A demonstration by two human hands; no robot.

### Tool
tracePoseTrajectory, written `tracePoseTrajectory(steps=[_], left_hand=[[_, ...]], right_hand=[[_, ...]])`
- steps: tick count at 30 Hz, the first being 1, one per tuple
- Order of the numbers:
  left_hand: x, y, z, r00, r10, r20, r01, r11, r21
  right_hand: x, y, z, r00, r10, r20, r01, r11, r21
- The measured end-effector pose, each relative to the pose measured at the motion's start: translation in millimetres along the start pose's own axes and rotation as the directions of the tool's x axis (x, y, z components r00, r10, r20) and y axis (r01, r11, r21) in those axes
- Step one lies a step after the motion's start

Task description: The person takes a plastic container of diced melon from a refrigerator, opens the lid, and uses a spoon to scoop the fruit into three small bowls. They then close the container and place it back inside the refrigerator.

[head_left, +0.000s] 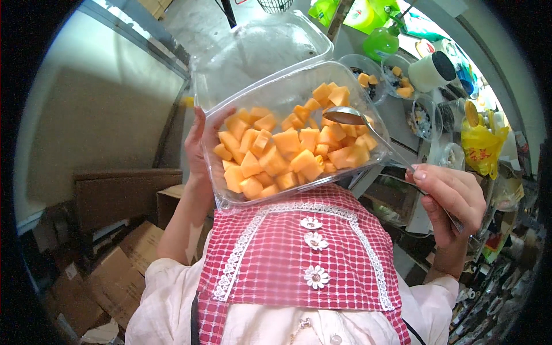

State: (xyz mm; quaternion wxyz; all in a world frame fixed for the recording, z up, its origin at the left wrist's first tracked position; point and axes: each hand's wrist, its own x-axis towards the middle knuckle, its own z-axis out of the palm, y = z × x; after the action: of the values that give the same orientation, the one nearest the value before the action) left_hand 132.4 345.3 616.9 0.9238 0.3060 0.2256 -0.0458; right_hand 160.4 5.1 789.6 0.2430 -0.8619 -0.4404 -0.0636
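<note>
A clear plastic clamshell box (218, 187) is tilted in front of my chest, its hinged lid (253, 46) folded back on the far side. Orange melon cubes (276, 155) cover its lower part. My left hand (201, 138) grips the box by its left wall, the fingers partly behind the clear plastic. Pinched by the handle in my right hand (451, 198) is a metal spoon (345, 116). Its bowl is over the melon at the box's right side; whether it touches the cubes I cannot tell.
Clear cups (425, 118) with melon cubes and dark bits stand on the counter at the right. Beyond them are a green pump bottle (381, 43), a white tub (428, 72) and a yellow plastic bag (485, 146). Cardboard boxes (123, 282) lie at the lower left.
</note>
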Motion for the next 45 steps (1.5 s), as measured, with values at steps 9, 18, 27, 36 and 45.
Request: tracePoseTrajectory(steps=[9, 18, 27, 36, 45], left_hand=[[-3, 6, 10, 0.994, -0.054, 0.096, 0.050, 0.998, 0.040], [-2, 2, 5, 0.998, -0.033, 0.045, 0.030, 0.998, 0.052], [2, -5, 6, 0.997, -0.014, 0.070, 0.003, 0.988, 0.153], [18, -8, 16, 0.985, -0.128, 0.114, 0.099, 0.968, 0.232], [12, -3, 16, 0.992, -0.075, 0.098, 0.050, 0.969, 0.241]], right_hand=[[8, -5, 2, 0.995, 0.089, 0.037, -0.090, 0.996, 0.015], [14, 9, 38, 0.937, -0.332, 0.108, 0.327, 0.943, 0.056], [26, 36, 9, 0.982, 0.062, 0.177, -0.109, 0.955, 0.275], [41, 81, 49, 0.846, 0.359, 0.395, -0.533, 0.541, 0.651], [42, 91, 60, 0.702, 0.564, 0.435, -0.663, 0.295, 0.688]])
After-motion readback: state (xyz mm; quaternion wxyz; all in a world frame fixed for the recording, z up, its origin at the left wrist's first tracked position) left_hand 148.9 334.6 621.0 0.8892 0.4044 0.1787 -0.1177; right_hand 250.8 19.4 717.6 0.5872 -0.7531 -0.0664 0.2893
